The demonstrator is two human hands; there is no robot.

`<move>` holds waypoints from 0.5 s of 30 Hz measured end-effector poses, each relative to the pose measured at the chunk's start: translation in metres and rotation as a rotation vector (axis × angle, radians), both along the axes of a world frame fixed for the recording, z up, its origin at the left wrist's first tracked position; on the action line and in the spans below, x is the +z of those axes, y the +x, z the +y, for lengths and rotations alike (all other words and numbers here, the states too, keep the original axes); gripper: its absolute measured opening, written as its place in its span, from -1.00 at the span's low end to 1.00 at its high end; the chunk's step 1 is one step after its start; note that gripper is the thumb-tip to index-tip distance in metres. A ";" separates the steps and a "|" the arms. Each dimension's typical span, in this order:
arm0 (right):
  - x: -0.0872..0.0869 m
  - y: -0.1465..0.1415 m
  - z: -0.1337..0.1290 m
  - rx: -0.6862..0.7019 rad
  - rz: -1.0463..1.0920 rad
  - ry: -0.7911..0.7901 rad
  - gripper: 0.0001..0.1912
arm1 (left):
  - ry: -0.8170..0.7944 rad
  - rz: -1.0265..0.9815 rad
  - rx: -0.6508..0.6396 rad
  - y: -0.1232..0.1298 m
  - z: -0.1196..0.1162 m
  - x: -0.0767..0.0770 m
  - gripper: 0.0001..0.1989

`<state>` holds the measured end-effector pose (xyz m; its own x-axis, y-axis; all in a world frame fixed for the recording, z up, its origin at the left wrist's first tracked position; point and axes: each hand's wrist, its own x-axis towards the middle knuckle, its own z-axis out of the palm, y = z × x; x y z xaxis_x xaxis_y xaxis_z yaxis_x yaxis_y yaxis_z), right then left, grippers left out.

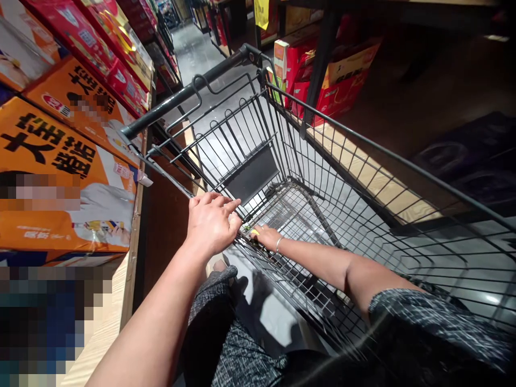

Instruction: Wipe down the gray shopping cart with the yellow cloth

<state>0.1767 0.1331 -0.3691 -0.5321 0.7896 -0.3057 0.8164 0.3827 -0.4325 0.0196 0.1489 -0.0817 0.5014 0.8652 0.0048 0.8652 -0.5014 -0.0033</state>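
Observation:
A dark metal shopping cart (258,102) stands in front of me, with its basket open to my right. My left hand (213,221) is closed over the near side rim, fingers on top and thumb toward the basket. My right hand (266,236), with a thin bracelet at the wrist, reaches down inside the basket to the near corner of its wire floor. A small yellow and green thing (255,232) shows at its fingertips, too small to name. The rest of those fingers is partly hidden.
Orange boxes (60,177) are stacked on a shelf close at my left, with red packs (80,32) behind them. A low wooden shelf (363,172) runs along the cart's far side, holding red gift boxes (334,91). A tiled aisle (193,54) leads away.

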 end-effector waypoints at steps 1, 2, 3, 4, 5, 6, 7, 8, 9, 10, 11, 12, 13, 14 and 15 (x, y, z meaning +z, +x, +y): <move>0.001 0.010 0.006 -0.041 -0.051 0.007 -0.59 | 0.001 -0.001 0.002 0.000 0.000 0.000 -0.54; 0.003 0.027 0.014 -0.100 -0.107 0.014 -0.57 | 0.002 -0.002 0.002 0.000 0.000 0.000 -0.54; 0.006 0.048 0.025 -0.183 -0.193 0.025 -0.55 | 0.002 -0.003 0.002 0.000 0.000 0.000 -0.55; 0.009 0.073 0.037 -0.262 -0.257 0.034 -0.53 | 0.002 -0.004 0.002 0.000 0.000 0.000 -0.55; 0.012 0.098 0.049 -0.324 -0.298 0.043 -0.52 | 0.002 -0.007 0.002 0.000 0.001 -0.001 -0.55; 0.015 0.122 0.059 -0.383 -0.336 0.051 -0.51 | 0.000 -0.010 0.002 0.000 0.001 -0.001 -0.54; 0.018 0.142 0.066 -0.439 -0.370 0.062 -0.51 | -0.002 -0.013 0.002 0.001 0.002 -0.001 -0.54; 0.019 0.158 0.070 -0.474 -0.395 0.066 -0.50 | -0.004 -0.016 0.004 0.001 0.003 -0.002 -0.54; 0.020 0.166 0.071 -0.498 -0.408 0.066 -0.49 | -0.004 -0.019 0.006 0.001 0.004 -0.002 -0.54; 0.020 0.168 0.069 -0.508 -0.408 0.063 -0.48 | -0.004 -0.018 0.008 0.002 0.004 -0.002 -0.54; 0.018 0.164 0.064 -0.508 -0.398 0.056 -0.47 | -0.003 -0.014 0.010 0.002 0.005 -0.002 -0.53; 0.017 0.153 0.056 -0.501 -0.382 0.049 -0.46 | -0.001 -0.009 0.010 0.002 0.005 -0.002 -0.53; 0.014 0.138 0.045 -0.472 -0.352 0.042 -0.46 | 0.000 -0.002 0.008 0.002 0.006 -0.002 -0.53; 0.012 0.119 0.031 -0.418 -0.310 0.034 -0.45 | 0.002 0.005 0.004 0.002 0.006 -0.002 -0.52; 0.010 0.099 0.016 -0.342 -0.260 0.024 -0.43 | 0.004 0.009 0.000 0.002 0.005 -0.001 -0.52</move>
